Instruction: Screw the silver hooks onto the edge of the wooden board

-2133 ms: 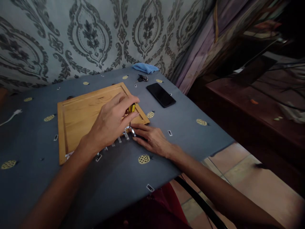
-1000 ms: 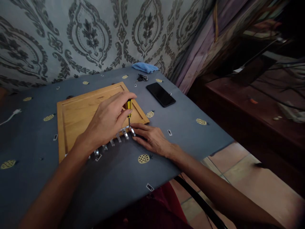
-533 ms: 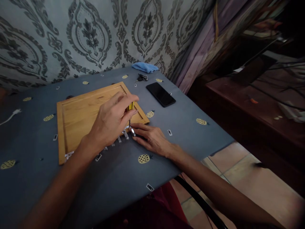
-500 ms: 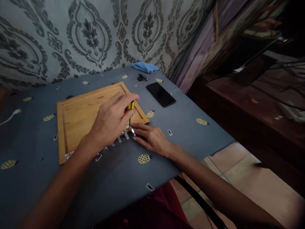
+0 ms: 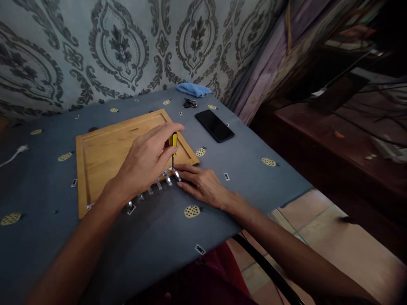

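My left hand [image 5: 144,154] is closed round the yellow handle of a screwdriver [image 5: 174,144]. The screwdriver stands upright, its thin shaft meeting a shiny metal hook rail [image 5: 168,178] at the right end. That rail runs along the near edge of a framed wooden board [image 5: 110,159] lying flat, its several hooks pointing towards me; my left forearm covers part of it. Low on the tabletop, my right hand [image 5: 206,185] has its fingertips and thumb on either side of the end hook, holding the rail there. Any screw under the tip is too small to see.
A black phone [image 5: 215,126] lies right of the board, with keys [image 5: 190,103] and a folded blue cloth [image 5: 193,89] behind it. At the left lies a white cable plug [image 5: 21,149]. The patterned tablecloth [image 5: 254,186] reaches the table's right edge; a dark red cabinet [image 5: 321,140] stands beyond.
My left hand has turned slightly and its fingers have opened a little round the screwdriver, showing more of the yellow handle. My right hand and the board stay in place.
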Demonstrator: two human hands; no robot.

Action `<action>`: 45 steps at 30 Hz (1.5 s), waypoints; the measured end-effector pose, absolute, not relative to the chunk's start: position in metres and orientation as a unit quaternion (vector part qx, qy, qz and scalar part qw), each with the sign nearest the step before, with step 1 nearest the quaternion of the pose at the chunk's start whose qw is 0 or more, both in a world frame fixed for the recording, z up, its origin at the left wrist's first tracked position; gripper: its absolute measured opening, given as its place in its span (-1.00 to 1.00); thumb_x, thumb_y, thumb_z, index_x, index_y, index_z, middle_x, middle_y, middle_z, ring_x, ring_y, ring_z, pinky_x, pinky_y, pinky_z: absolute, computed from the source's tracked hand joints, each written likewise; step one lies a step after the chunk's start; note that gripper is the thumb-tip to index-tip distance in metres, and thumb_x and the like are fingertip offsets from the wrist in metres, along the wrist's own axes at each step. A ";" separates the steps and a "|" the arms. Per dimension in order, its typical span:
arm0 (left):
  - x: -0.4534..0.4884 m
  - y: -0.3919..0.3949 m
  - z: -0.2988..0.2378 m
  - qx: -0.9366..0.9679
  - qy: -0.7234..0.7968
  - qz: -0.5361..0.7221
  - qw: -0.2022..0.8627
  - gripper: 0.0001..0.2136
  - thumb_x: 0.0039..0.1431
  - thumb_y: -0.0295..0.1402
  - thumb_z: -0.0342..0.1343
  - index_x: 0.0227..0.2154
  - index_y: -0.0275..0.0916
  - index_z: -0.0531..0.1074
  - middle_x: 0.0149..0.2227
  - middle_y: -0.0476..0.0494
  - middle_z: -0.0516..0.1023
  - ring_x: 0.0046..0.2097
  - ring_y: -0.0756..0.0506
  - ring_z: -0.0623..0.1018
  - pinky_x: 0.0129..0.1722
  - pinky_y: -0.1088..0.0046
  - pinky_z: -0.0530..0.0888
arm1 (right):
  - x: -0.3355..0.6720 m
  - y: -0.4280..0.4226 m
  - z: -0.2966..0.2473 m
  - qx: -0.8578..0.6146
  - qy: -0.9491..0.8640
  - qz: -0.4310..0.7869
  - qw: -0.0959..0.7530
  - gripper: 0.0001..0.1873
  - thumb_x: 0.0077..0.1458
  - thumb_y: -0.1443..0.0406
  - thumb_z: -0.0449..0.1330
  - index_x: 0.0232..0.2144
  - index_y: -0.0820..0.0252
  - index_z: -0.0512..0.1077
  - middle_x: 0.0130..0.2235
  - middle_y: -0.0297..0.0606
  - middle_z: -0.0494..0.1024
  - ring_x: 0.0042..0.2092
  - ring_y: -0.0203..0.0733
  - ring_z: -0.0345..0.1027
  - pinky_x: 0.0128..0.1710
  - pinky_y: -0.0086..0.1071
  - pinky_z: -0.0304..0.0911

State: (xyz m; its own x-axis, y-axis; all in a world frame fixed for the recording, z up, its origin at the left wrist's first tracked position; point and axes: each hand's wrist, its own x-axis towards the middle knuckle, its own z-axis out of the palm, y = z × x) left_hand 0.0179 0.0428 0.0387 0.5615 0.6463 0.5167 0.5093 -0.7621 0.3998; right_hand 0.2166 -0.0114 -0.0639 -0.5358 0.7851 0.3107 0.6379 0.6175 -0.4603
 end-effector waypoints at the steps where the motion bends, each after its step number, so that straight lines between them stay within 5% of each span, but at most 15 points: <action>1: 0.016 0.043 0.040 0.879 0.331 0.325 0.110 -0.65 0.25 -0.57 0.11 0.08 -0.22 0.43 0.00 -0.13 0.63 -0.07 -0.09 0.64 -0.04 0.35 0.56 | 0.217 -0.011 -0.064 -0.412 -0.863 0.148 0.251 -0.62 0.41 0.23 0.08 0.18 0.19 0.47 0.25 -0.08 0.50 0.14 -0.02 0.53 0.09 -0.10 0.51; 18: 0.010 0.043 0.049 0.885 0.330 0.311 0.102 -0.69 0.28 -0.50 0.10 0.07 -0.22 0.43 0.00 -0.16 0.62 -0.17 -0.08 0.64 -0.11 0.34 0.57 | 0.217 -0.013 -0.062 -0.415 -0.862 0.151 0.249 -0.60 0.42 0.22 0.06 0.21 0.19 0.45 0.26 -0.07 0.48 0.17 -0.01 0.50 0.09 -0.11 0.51; 33: 0.017 0.040 0.042 0.895 0.301 0.319 0.079 -0.70 0.30 -0.57 0.09 0.05 -0.25 0.43 -0.01 -0.16 0.62 -0.01 -0.11 0.63 -0.02 0.36 0.56 | 0.217 -0.012 -0.063 -0.415 -0.862 0.156 0.246 -0.61 0.42 0.22 0.06 0.17 0.23 0.48 0.25 -0.04 0.50 0.16 -0.02 0.51 0.11 -0.12 0.48; 39: 0.023 0.038 0.035 0.884 0.310 0.344 0.064 -0.73 0.26 -0.53 0.19 0.00 -0.23 0.46 -0.14 -0.12 0.59 -0.22 -0.05 0.60 -0.19 0.41 0.57 | 0.217 -0.012 -0.062 -0.414 -0.862 0.157 0.246 -0.61 0.43 0.21 0.05 0.15 0.21 0.50 0.21 -0.06 0.53 0.15 -0.05 0.51 0.09 -0.15 0.49; 45: 0.021 0.038 0.041 0.882 0.312 0.342 0.090 -0.64 0.23 -0.63 0.11 0.05 -0.24 0.43 0.01 -0.15 0.62 -0.01 -0.10 0.63 0.03 0.35 0.56 | 0.217 -0.012 -0.063 -0.414 -0.861 0.158 0.250 -0.59 0.42 0.22 0.06 0.20 0.22 0.46 0.24 -0.03 0.50 0.15 0.02 0.52 0.09 -0.07 0.50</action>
State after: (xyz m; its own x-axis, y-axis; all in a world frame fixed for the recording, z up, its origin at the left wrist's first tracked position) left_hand 0.0208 0.0381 0.0406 0.5720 0.6116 0.5466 0.4879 -0.7893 0.3727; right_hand 0.2172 -0.0116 -0.0629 -0.5320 0.7918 0.2999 0.6342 0.6073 -0.4785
